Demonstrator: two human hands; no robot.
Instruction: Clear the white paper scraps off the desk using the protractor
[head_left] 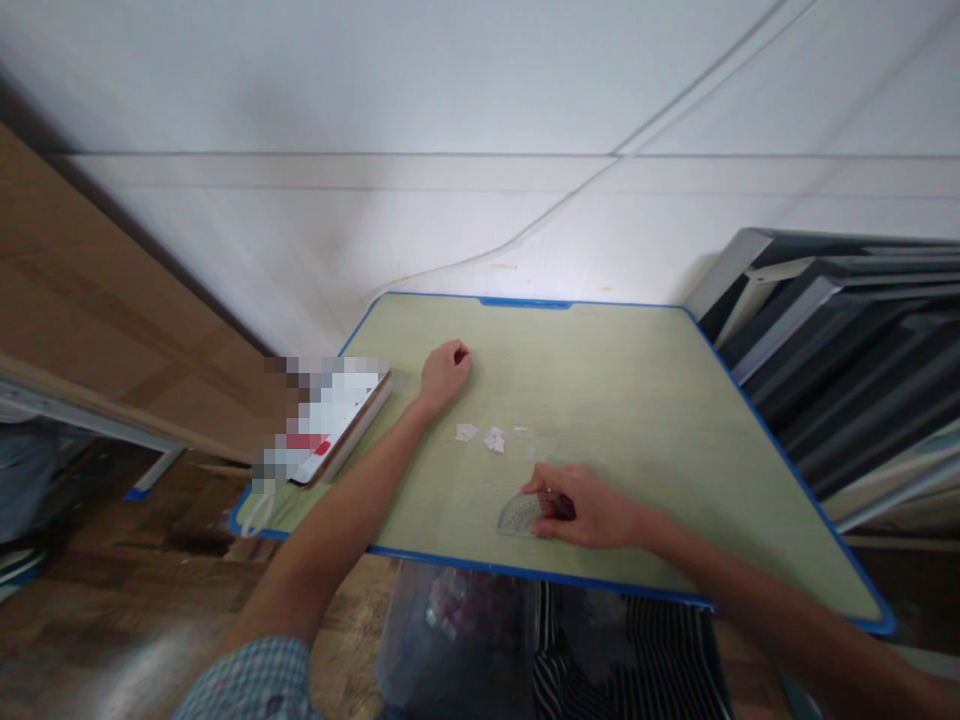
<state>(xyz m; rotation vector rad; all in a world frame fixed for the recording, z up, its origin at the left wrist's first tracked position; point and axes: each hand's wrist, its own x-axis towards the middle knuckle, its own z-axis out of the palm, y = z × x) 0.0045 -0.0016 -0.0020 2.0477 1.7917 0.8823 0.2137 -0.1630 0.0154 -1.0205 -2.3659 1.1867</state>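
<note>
White wall (pixel 450 100) fills the bkgd, upper edge cut off. In front, a pale green table (pixel 637 400) w/ blue trim. At L, a big cardboard panel (pixel 112 290), cut off by the frame edge. At R, a stack of dark panels (pixel 832 320) leans, far side also cut off. Below the table's near edge: a translucent bin (pixel 450 650), contents blurry, & striped fabric (pixel 667 650); can't tell if it's clothing. A flat box (pixel 349 415) sits on the table's L side, top partly pixelated, so its markings are unreadable.

Person's L hand (pixel 446 372) rests on the table toward the back, curled in a loose fist; fingertips hidden. Its checked sleeve (pixel 255 680) is cut off at the bottom. R hand (pixel 596 505), near the front edge, has thumb & fingers pinched on a clear protractor (pixel 517 515), which is at the tabletop near the front edge, curved side L, R part hidden by the fingers. B/w the hands lie small white paper bits (pixel 494 440) in loose clusters, too tiny to make out any print.
</note>
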